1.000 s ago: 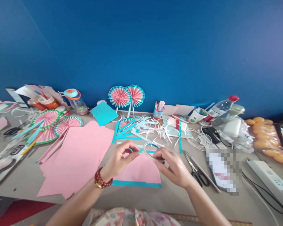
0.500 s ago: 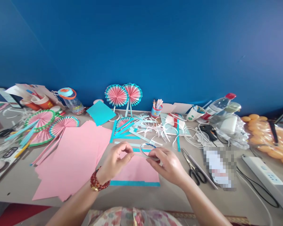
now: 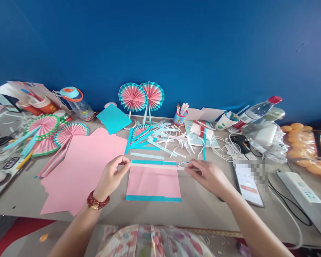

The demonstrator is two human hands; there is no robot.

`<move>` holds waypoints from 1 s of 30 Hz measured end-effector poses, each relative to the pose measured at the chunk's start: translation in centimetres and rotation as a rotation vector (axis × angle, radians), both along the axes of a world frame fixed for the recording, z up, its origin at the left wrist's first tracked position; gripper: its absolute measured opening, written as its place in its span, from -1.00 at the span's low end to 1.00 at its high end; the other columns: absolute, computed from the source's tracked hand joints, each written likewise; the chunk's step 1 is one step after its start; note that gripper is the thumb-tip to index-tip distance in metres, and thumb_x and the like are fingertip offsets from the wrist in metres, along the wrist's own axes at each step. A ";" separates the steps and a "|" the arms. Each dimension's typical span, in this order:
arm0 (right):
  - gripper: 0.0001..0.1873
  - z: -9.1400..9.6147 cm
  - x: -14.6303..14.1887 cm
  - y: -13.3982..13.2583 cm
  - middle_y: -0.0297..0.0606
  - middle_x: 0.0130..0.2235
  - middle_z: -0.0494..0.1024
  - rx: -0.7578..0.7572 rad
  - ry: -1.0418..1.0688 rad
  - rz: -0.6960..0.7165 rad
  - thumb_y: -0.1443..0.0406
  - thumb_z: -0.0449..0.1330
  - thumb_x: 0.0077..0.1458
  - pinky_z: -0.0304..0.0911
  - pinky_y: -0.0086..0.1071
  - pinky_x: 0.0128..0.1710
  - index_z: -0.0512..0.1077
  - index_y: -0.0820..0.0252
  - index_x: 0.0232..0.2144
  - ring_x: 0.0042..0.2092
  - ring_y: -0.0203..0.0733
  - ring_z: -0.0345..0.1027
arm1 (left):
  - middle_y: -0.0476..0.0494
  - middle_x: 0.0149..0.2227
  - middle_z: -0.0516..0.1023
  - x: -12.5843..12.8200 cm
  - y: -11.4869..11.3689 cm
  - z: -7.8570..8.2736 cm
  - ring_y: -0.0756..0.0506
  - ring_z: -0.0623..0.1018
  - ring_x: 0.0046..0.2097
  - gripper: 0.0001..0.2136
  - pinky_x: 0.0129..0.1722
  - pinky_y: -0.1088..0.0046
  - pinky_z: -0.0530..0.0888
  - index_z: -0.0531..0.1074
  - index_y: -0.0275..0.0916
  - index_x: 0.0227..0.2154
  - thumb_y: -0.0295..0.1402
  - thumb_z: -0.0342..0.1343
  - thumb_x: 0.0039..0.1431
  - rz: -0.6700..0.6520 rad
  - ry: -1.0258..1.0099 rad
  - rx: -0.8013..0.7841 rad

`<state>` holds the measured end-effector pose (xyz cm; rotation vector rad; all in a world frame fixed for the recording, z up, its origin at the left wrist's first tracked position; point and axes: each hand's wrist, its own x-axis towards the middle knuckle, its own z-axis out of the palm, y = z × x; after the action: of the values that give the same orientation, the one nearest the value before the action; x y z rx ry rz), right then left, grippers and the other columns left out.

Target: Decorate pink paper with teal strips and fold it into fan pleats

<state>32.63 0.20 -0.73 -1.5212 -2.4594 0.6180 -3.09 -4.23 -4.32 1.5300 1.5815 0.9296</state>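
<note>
A narrow whitish strip of tape [image 3: 153, 166] is stretched across the upper part of a pink sheet with blue edge bands [image 3: 153, 182]. My left hand [image 3: 111, 178] pinches the strip's free end at the sheet's upper left. In my right hand [image 3: 207, 176] is the thin tape roll [image 3: 182, 164], mostly covered by my closed fingers, just past the sheet's right edge. The sheet lies flat in front of me, one blue band along its near edge and another along its far edge. Beyond it lies a pale blue paper strip [image 3: 147, 156].
Pink paper sheets [image 3: 82, 171] lie at the left, beside folded paper fans [image 3: 71, 134]. Cut paper scraps [image 3: 163, 137] and a teal sheet [image 3: 113, 119] are behind. To the right are a phone [image 3: 247, 184], a power strip [image 3: 303, 192], cables and a bottle [image 3: 256, 112].
My hands have moved apart, drawing the tape out into a long straight strip. My right forearm now covers most of the scissors. The view has shifted slightly.
</note>
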 end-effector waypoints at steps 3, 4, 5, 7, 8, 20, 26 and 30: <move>-0.76 -1.2 -0.4 0.2 -0.28 -0.36 0.56 0.047 -0.122 -0.037 0.21 -0.04 0.28 0.14 -0.39 -0.36 0.41 0.09 -0.29 -0.34 -0.17 0.43 | -0.03 -0.36 0.42 0.7 0.1 -1.7 -0.03 0.41 -0.33 -0.80 -0.48 0.55 0.28 0.36 -0.20 -0.36 -0.18 0.02 0.26 0.029 0.053 0.017; -0.75 -1.7 -0.6 0.2 -0.27 -0.35 0.57 0.043 -0.147 -0.053 0.22 -0.05 0.28 0.15 -0.38 -0.36 0.42 0.10 -0.27 -0.32 -0.16 0.44 | -0.03 -0.36 0.43 0.8 0.1 -2.2 -0.04 0.42 -0.33 -0.80 -0.50 0.55 0.27 0.36 -0.20 -0.36 -0.18 0.02 0.26 0.034 0.069 0.026; -0.74 -2.1 -0.7 0.1 -0.26 -0.33 0.58 0.035 -0.164 -0.068 0.22 -0.06 0.29 0.15 -0.38 -0.35 0.42 0.10 -0.24 -0.31 -0.15 0.45 | -0.04 -0.35 0.44 0.9 0.2 -2.6 -0.04 0.43 -0.33 -0.81 -0.51 0.55 0.28 0.36 -0.19 -0.36 -0.19 0.01 0.26 0.035 0.087 0.038; -0.74 -2.7 -1.1 -0.1 -0.26 -0.30 0.60 0.027 -0.203 -0.096 0.22 -0.05 0.29 0.15 -0.38 -0.34 0.43 0.10 -0.19 -0.28 -0.13 0.46 | -0.06 -0.34 0.46 1.0 0.3 -3.4 -0.06 0.45 -0.31 -0.82 -0.52 0.54 0.29 0.37 -0.19 -0.36 -0.21 0.01 0.26 0.026 0.134 0.066; -0.75 -3.0 -1.3 -0.2 -0.26 -0.28 0.60 0.035 -0.230 -0.110 0.23 -0.03 0.29 0.14 -0.38 -0.34 0.43 0.09 -0.15 -0.27 -0.13 0.47 | -0.07 -0.33 0.47 1.0 0.4 -3.7 -0.07 0.46 -0.29 -0.83 -0.51 0.54 0.31 0.38 -0.19 -0.36 -0.23 0.01 0.25 0.018 0.161 0.079; -0.77 -4.5 -2.4 0.5 -0.27 -0.22 0.56 0.009 -0.214 -0.103 0.25 -0.01 0.30 -0.03 -0.41 -0.46 0.45 0.08 -0.23 -0.31 -0.23 0.39 | -0.15 -0.22 0.50 0.1 1.2 -6.2 -0.15 0.50 -0.14 -0.92 -0.23 0.35 0.43 0.41 -0.20 -0.37 -0.38 0.04 0.22 -0.007 0.409 0.207; -0.75 -4.4 -2.9 0.9 -0.29 -0.27 0.56 -0.042 -0.249 -0.124 0.23 -0.02 0.29 -0.07 -0.40 -0.48 0.46 0.07 -0.27 -0.32 -0.21 0.38 | -0.13 -0.26 0.49 -0.1 1.4 -6.1 -0.15 0.49 -0.16 -0.90 -0.15 0.30 0.42 0.39 -0.20 -0.39 -0.38 0.03 0.24 0.002 0.407 0.220; -0.75 -4.4 -3.3 1.4 -0.29 -0.22 0.57 -0.041 -0.286 -0.116 0.23 -0.01 0.29 -0.08 -0.39 -0.48 0.48 0.06 -0.25 -0.28 -0.18 0.40 | -0.13 -0.28 0.48 0.0 1.5 -5.9 -0.15 0.49 -0.15 -0.91 -0.13 0.29 0.42 0.38 -0.20 -0.40 -0.43 0.03 0.21 0.014 0.417 0.224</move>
<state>29.35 1.55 -5.17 -1.8692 -2.5467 0.4608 -3.05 -2.73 -10.22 1.9714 1.8221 0.8551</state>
